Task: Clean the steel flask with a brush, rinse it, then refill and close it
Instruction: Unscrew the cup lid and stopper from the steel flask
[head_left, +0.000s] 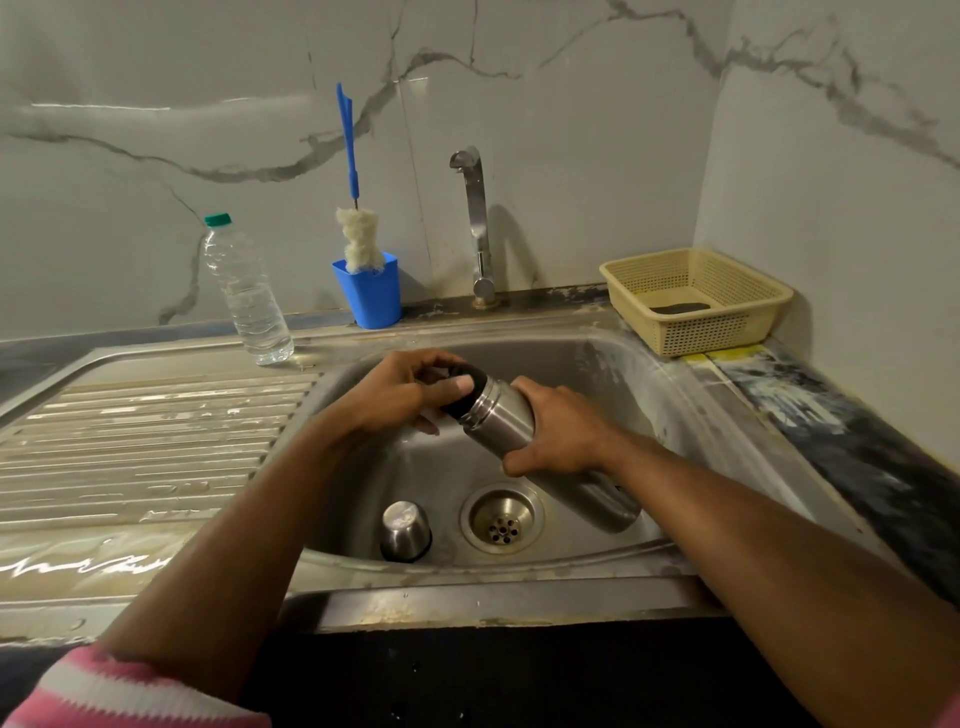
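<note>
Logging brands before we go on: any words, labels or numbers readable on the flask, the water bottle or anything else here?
None can be read.
Steel flask: plain metal, no marking shows.
Plastic bottle: clear, no label visible.
Blue cup and basket: no print.

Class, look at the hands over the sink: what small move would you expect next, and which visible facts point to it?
Probably the left hand twists the black stopper out of the steel flask. Its fingers curl round the stopper while the right hand grips the tilted body over the sink. The steel cup already lies in the basin, and the brush stands untouched in its blue holder.
</note>
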